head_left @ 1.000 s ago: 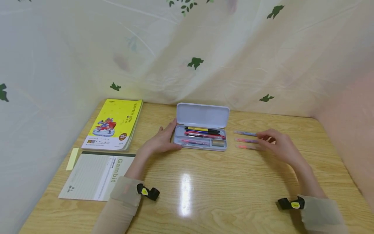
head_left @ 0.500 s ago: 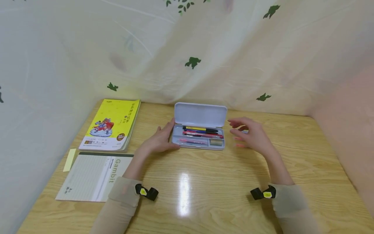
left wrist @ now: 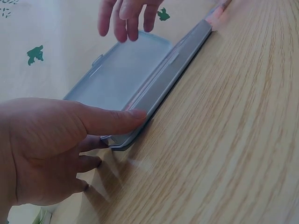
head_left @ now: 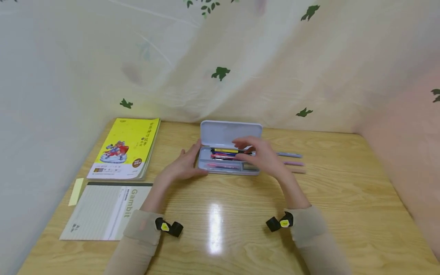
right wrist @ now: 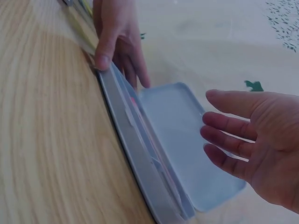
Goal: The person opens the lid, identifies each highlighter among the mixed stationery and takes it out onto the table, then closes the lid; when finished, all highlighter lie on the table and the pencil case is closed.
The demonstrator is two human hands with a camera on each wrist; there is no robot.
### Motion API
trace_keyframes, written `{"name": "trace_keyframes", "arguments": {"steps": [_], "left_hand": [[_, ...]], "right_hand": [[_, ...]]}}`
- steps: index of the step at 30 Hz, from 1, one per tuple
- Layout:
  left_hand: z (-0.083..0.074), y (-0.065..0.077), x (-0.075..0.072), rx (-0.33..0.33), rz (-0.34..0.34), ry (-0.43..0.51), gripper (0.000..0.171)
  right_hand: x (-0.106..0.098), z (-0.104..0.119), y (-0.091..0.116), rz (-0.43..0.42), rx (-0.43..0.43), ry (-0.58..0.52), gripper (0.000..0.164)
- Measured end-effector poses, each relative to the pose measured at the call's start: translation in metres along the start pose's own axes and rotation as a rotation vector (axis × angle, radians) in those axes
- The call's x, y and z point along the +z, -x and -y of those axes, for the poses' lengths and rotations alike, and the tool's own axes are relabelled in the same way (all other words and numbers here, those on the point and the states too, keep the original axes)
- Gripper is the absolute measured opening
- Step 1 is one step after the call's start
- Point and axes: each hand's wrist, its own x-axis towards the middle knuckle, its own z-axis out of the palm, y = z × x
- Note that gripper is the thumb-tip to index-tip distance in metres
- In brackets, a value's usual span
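Note:
An open pale blue pencil case [head_left: 220,133] lies on the table, its lid tipped back. Inside are a yellow-and-black pen [head_left: 223,150], a red pen [head_left: 221,156] and a pink pen [head_left: 221,166], partly behind my right hand. My left hand [head_left: 180,168] holds the left end, the thumb against the front wall and the fingers round the end and back. Over the right half of the case hovers my right hand [head_left: 261,154], fingers apart and bent, holding nothing. Right of the case lie a blue pen [head_left: 291,155], a purple pen [head_left: 294,164] and a pinkish pen [head_left: 299,171], partly hidden by that hand.
A yellow book [head_left: 125,147] and a Gambit notebook [head_left: 99,212] lie at the left, beside a pale yellow strip [head_left: 76,191]. Behind the wooden table [head_left: 240,221] hangs a pale curtain [head_left: 172,65] with green bird prints.
My right hand has moved left from the loose pens, over to the pencil case, uncovering their right ends. The left hand has stayed at the case's left end. The head view has shifted slightly.

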Motion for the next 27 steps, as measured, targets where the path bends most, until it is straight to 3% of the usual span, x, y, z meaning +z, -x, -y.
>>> {"name": "trace_keyframes", "arguments": {"steps": [6, 14, 27], "left_hand": [[0.001, 0.001, -0.002, 0.012, -0.004, -0.006, 0.115], [-0.001, 0.002, -0.002, -0.001, 0.013, -0.004, 0.114], [-0.001, 0.002, -0.001, -0.009, 0.014, -0.002, 0.112]], "right_hand": [[0.017, -0.001, -0.007, 0.077, 0.011, 0.014, 0.043], [0.027, -0.004, -0.006, 0.179, 0.023, 0.126, 0.042], [0.034, 0.000, -0.006, 0.204, 0.047, 0.248, 0.037]]}}
